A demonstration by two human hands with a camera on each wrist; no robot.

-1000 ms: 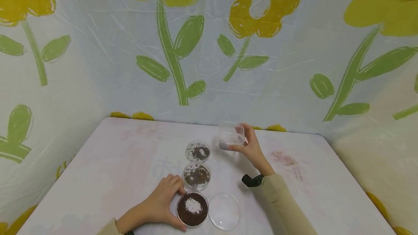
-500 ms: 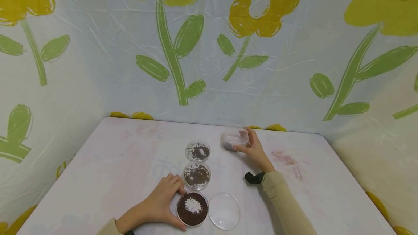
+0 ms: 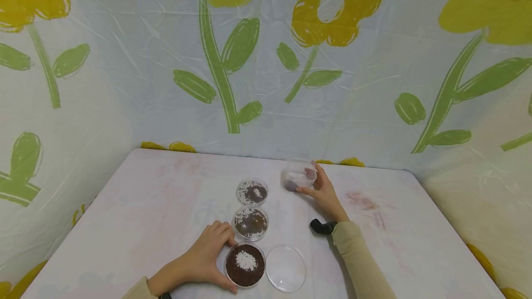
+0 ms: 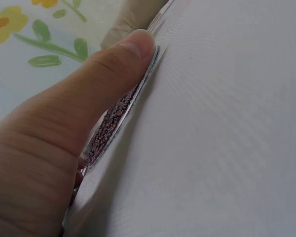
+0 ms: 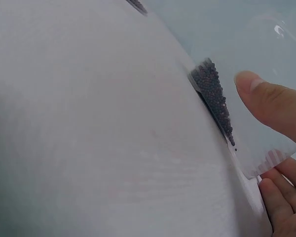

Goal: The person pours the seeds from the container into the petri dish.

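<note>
My left hand (image 3: 203,255) holds a petri dish (image 3: 243,276) of dark brown crumbly material by its left side, with a white granular heap on top. In the left wrist view the thumb (image 4: 108,64) lies along the dish's rim. At the back of the table, my right hand (image 3: 326,195) grips a clear plastic box (image 3: 301,170) between thumb and fingers. Small dark round grains (image 5: 213,89) are gathered at one corner of the tilted box in the right wrist view. Whether the box touches the table is hard to tell.
Behind the held dish stand a middle petri dish (image 3: 250,224) and a far petri dish (image 3: 252,192), both with brown and white contents. A clear round lid (image 3: 286,269) lies right of the held dish. Flowered cloth (image 3: 266,82) hangs behind the table (image 3: 145,206).
My right hand has shifted slightly right with the clear box and lowered it a little; over the last half second it barely moves. My left hand keeps its hold on the dish.
</note>
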